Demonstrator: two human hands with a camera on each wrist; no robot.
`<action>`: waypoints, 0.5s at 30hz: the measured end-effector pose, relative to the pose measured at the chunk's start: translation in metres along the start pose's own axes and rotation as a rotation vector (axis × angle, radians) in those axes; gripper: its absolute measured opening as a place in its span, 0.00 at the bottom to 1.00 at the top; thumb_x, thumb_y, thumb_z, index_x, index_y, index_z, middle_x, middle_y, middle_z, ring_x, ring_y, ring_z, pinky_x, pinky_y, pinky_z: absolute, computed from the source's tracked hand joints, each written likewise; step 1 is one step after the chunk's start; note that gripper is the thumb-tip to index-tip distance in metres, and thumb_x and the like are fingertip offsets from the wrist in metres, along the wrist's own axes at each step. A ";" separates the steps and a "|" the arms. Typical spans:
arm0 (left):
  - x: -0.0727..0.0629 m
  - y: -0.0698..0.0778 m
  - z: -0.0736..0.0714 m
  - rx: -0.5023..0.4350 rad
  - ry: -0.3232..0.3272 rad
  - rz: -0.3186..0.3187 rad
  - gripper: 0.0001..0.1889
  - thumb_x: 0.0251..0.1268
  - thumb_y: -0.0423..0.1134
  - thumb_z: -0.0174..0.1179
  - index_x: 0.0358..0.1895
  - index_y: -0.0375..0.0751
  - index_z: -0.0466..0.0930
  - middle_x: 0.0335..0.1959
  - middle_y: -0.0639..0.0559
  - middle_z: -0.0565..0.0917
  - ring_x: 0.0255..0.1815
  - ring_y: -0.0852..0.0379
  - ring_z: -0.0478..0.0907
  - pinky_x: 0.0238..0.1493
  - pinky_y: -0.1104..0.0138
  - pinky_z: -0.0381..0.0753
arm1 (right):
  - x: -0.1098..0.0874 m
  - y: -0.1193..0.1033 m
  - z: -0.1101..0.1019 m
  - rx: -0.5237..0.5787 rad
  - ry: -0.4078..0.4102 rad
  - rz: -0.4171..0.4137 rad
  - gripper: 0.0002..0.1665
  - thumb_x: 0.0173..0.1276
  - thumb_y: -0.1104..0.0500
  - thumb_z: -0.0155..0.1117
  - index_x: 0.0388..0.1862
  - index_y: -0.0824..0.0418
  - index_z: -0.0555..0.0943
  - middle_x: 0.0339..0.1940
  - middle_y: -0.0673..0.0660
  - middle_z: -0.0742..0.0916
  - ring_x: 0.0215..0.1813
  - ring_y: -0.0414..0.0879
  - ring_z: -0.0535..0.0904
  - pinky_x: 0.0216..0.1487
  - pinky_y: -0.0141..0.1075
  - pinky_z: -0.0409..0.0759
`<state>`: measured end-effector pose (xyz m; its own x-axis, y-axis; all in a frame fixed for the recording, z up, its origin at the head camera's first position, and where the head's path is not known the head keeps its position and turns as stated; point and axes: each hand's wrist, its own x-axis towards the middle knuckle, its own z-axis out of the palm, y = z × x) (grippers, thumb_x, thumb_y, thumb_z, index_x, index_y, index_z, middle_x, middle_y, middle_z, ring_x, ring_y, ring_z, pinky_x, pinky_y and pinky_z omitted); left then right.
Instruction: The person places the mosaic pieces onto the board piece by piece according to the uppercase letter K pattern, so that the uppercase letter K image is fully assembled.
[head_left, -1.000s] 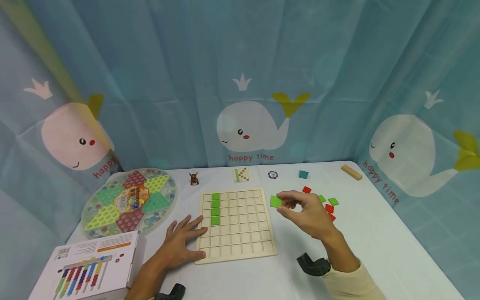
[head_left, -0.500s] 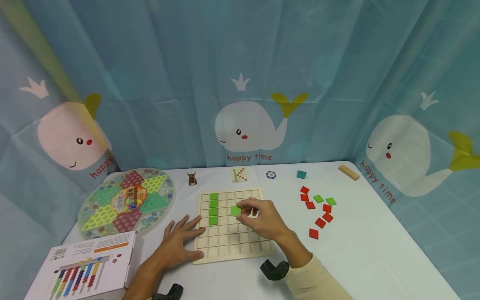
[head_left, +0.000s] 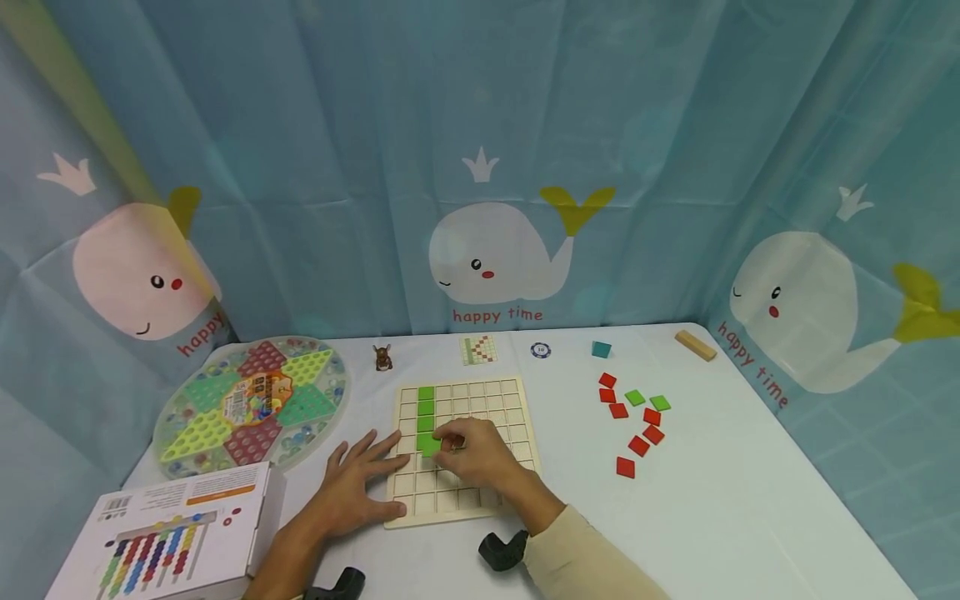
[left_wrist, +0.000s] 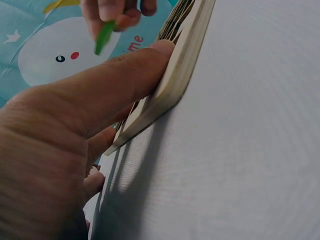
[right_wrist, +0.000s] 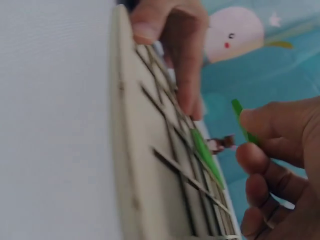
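Note:
A wooden grid board (head_left: 425,504) lies on the white table, with a column of green square tiles (head_left: 426,407) set in its upper left part. My left hand (head_left: 352,482) has its fingers spread, the fingertips and thumb touching the board's left edge. Between thumb and fingers, my right hand (head_left: 480,454) pinches another green tile (head_left: 428,446) at the lower end of that column. Both wrist views show this held tile (right_wrist: 243,120) raised off the board, tilted on edge. The right hand covers part of the grid in the head view.
Loose red tiles (head_left: 626,467) and two green ones (head_left: 634,397) lie right of the board. Behind it are a pattern card (head_left: 478,350), a round chip (head_left: 540,350) and a small animal figure (head_left: 382,357). A round game board (head_left: 202,433) and a box (head_left: 187,533) stand left.
My right hand has carried the green tile leftward from beside the loose tiles, over the board, to the column's lower end. The left hand has stayed at the board's edge.

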<state>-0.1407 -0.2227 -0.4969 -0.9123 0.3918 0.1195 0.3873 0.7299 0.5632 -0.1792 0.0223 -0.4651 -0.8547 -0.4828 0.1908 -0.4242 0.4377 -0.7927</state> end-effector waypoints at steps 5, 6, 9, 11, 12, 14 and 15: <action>0.000 0.001 -0.001 -0.012 -0.007 -0.012 0.38 0.43 0.62 0.71 0.60 0.47 0.80 0.72 0.50 0.65 0.73 0.36 0.49 0.64 0.36 0.33 | 0.004 0.005 0.015 -0.085 -0.043 0.053 0.14 0.59 0.63 0.71 0.45 0.63 0.85 0.26 0.41 0.79 0.30 0.34 0.73 0.32 0.28 0.75; 0.000 0.001 -0.001 -0.014 -0.011 -0.016 0.38 0.43 0.62 0.71 0.60 0.47 0.80 0.72 0.51 0.65 0.73 0.37 0.49 0.64 0.36 0.33 | 0.005 0.004 0.017 -0.106 -0.048 0.062 0.14 0.59 0.63 0.71 0.45 0.63 0.85 0.26 0.42 0.78 0.30 0.35 0.73 0.31 0.28 0.74; 0.000 0.001 -0.001 -0.013 -0.014 -0.017 0.38 0.43 0.62 0.72 0.60 0.48 0.80 0.72 0.50 0.65 0.73 0.37 0.49 0.64 0.37 0.33 | 0.007 0.003 0.022 -0.184 -0.052 0.066 0.14 0.57 0.63 0.70 0.44 0.62 0.86 0.24 0.42 0.76 0.29 0.36 0.70 0.28 0.28 0.71; 0.000 0.001 -0.001 -0.012 -0.013 -0.009 0.38 0.44 0.63 0.71 0.60 0.47 0.80 0.72 0.50 0.65 0.73 0.36 0.49 0.64 0.36 0.33 | 0.009 0.001 0.024 -0.226 -0.056 0.074 0.14 0.57 0.62 0.70 0.44 0.62 0.86 0.24 0.42 0.75 0.30 0.38 0.69 0.28 0.29 0.69; 0.000 0.001 -0.001 -0.010 -0.011 -0.005 0.38 0.44 0.63 0.71 0.60 0.47 0.80 0.72 0.50 0.65 0.73 0.35 0.49 0.64 0.36 0.34 | 0.009 0.000 0.024 -0.242 -0.059 0.078 0.14 0.57 0.61 0.70 0.44 0.61 0.87 0.23 0.42 0.75 0.30 0.38 0.68 0.28 0.30 0.68; 0.000 0.001 -0.001 -0.014 -0.007 0.001 0.38 0.44 0.63 0.71 0.60 0.47 0.80 0.71 0.49 0.65 0.73 0.35 0.49 0.63 0.35 0.34 | 0.009 -0.001 0.024 -0.261 -0.070 0.081 0.15 0.58 0.60 0.70 0.45 0.60 0.87 0.24 0.42 0.75 0.31 0.38 0.68 0.28 0.30 0.68; 0.000 0.001 -0.001 -0.015 -0.005 0.004 0.38 0.45 0.63 0.70 0.60 0.47 0.80 0.71 0.49 0.65 0.73 0.35 0.49 0.63 0.35 0.34 | 0.009 -0.001 0.023 -0.263 -0.074 0.079 0.15 0.58 0.60 0.70 0.46 0.60 0.87 0.24 0.42 0.75 0.32 0.38 0.68 0.28 0.30 0.69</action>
<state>-0.1403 -0.2222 -0.4956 -0.9101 0.3975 0.1172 0.3885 0.7198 0.5753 -0.1791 -0.0002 -0.4760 -0.8680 -0.4895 0.0837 -0.4286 0.6533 -0.6241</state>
